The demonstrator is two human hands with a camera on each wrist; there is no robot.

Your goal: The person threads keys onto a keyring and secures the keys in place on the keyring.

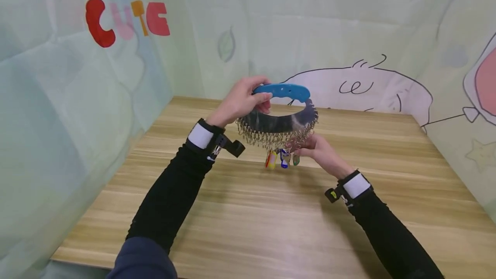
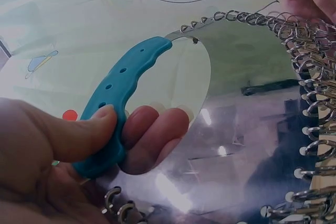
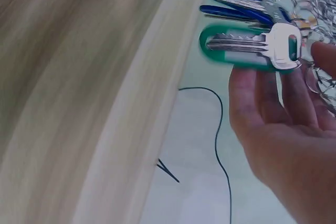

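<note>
My left hand (image 1: 248, 98) grips the blue handle (image 1: 284, 91) of a key carrier, a curved shiny metal plate (image 1: 277, 123) edged with many small hooks. The left wrist view shows the thumb (image 2: 92, 135) over the handle and the fingers curled through its opening. Several keys with coloured tags hang below: a yellow tag (image 1: 273, 159), a blue tag (image 1: 284, 159) and a green tag (image 3: 215, 53) behind a silver key (image 3: 286, 45). My right hand (image 1: 319, 152) holds the green-tagged key near its hook, thumb and fingers around its top; their exact contact is partly hidden.
A wooden table (image 1: 255, 218) lies under both hands, with the carrier held above it. Printed cloth walls (image 1: 232, 20) stand along its left, back and right sides. Each wrist bears a strapped-on camera, the left one (image 1: 234, 147) close to the carrier's hooks.
</note>
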